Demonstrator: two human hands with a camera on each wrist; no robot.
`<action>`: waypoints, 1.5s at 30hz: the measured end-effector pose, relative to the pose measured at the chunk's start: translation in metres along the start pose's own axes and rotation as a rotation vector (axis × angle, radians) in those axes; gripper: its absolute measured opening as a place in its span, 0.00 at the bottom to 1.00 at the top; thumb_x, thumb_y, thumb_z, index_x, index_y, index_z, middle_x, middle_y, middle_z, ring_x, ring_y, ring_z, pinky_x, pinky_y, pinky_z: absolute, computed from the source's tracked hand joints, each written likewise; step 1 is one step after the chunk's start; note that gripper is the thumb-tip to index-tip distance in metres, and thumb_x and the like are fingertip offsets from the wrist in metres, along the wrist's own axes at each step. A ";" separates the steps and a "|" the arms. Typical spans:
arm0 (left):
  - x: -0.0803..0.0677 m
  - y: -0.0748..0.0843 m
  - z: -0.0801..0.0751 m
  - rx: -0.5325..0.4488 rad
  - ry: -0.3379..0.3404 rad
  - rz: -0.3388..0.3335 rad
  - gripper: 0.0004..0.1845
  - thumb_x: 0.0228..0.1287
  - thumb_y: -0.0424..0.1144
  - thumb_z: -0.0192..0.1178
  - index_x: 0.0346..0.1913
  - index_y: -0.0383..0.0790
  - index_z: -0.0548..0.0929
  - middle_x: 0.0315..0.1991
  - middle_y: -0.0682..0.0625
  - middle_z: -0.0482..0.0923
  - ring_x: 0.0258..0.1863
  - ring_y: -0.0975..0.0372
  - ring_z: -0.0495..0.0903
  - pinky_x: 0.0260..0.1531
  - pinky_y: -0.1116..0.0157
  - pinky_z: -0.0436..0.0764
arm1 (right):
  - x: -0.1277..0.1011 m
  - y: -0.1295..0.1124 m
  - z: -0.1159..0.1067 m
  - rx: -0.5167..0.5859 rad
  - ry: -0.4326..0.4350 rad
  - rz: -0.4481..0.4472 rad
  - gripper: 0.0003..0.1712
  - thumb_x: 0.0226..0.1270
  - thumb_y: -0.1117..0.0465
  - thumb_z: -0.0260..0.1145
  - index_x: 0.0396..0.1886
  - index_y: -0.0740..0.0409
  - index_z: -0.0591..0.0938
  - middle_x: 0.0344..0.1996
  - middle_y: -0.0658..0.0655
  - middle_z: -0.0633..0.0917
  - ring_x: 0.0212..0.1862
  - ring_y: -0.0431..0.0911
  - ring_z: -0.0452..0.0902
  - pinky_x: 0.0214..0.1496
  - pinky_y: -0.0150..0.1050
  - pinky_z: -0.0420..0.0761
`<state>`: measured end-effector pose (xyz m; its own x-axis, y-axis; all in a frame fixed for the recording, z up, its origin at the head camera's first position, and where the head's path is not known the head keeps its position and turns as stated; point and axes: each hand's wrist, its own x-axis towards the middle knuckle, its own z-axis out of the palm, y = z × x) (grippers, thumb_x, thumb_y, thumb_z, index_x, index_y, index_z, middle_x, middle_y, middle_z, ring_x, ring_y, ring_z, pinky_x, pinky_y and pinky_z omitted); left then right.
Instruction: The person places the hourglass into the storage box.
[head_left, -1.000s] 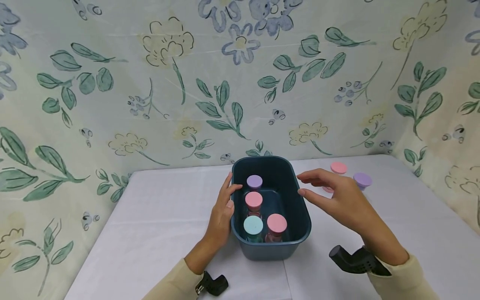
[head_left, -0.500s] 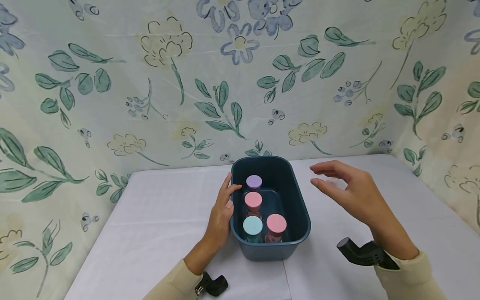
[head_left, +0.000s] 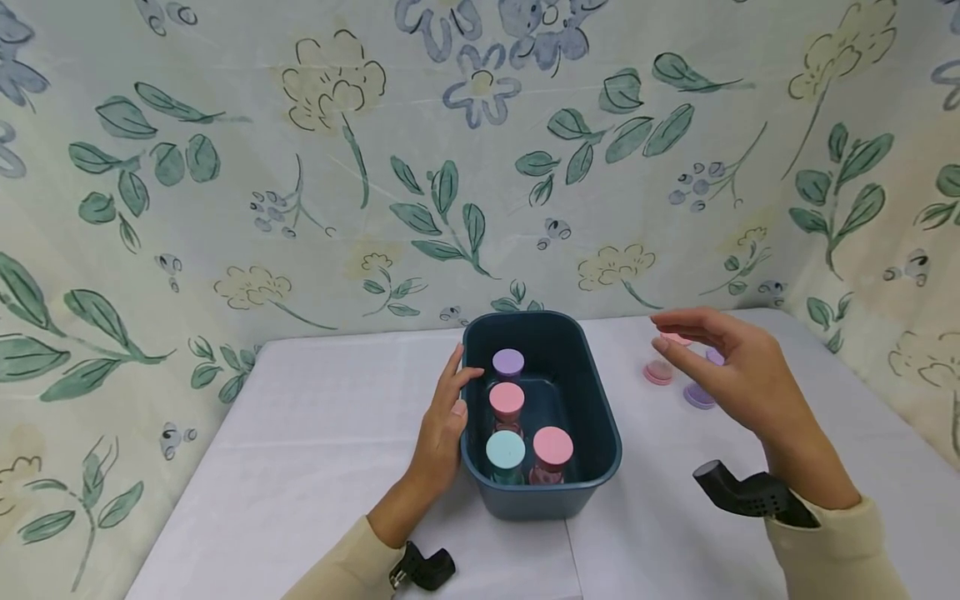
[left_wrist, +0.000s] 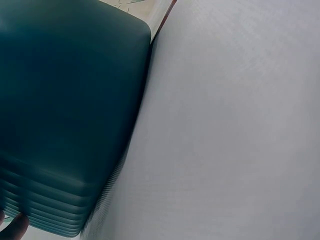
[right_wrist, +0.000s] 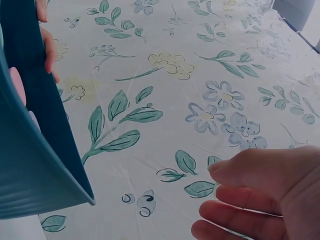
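A dark blue bin [head_left: 517,502] stands on the table. My left hand [head_left: 438,433] holds its left wall, with a finger bent over the rim. Inside are lidded jars: a purple-lidded jar [head_left: 508,362] farthest back, a pink-lidded jar [head_left: 507,402] in front of it, and a teal-lidded jar [head_left: 506,450] beside another pink-lidded jar [head_left: 552,448] at the near end. My right hand [head_left: 738,367] hovers right of the bin, thumb and fingers apart, holding nothing. Below it lie a pink piece [head_left: 658,372] and a purple piece [head_left: 700,396]; the hand partly covers others.
A white cloth [head_left: 322,433] covers the table. Floral fabric [head_left: 480,167] hangs behind it and at the sides. Each wrist carries a black camera mount, one on the right wrist [head_left: 750,493] and one on the left [head_left: 427,568].
My right hand has moved rightward from beside the bin's rim to above the pink and purple pieces. My left hand and the bin have stayed in place.
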<state>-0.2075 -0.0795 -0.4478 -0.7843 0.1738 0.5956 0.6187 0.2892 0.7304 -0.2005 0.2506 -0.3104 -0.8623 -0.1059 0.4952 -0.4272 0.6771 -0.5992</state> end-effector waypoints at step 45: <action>-0.004 0.003 0.004 0.003 0.005 -0.003 0.23 0.72 0.43 0.35 0.67 0.50 0.66 0.77 0.52 0.44 0.75 0.56 0.46 0.65 0.37 0.53 | 0.001 0.068 -0.019 -0.055 0.050 0.239 0.29 0.66 0.44 0.63 0.61 0.55 0.76 0.56 0.58 0.79 0.60 0.59 0.71 0.57 0.39 0.77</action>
<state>-0.2028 -0.0759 -0.4494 -0.7858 0.1684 0.5951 0.6163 0.2929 0.7310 -0.2248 0.3102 -0.3386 -0.9219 0.0969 0.3751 -0.1965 0.7174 -0.6684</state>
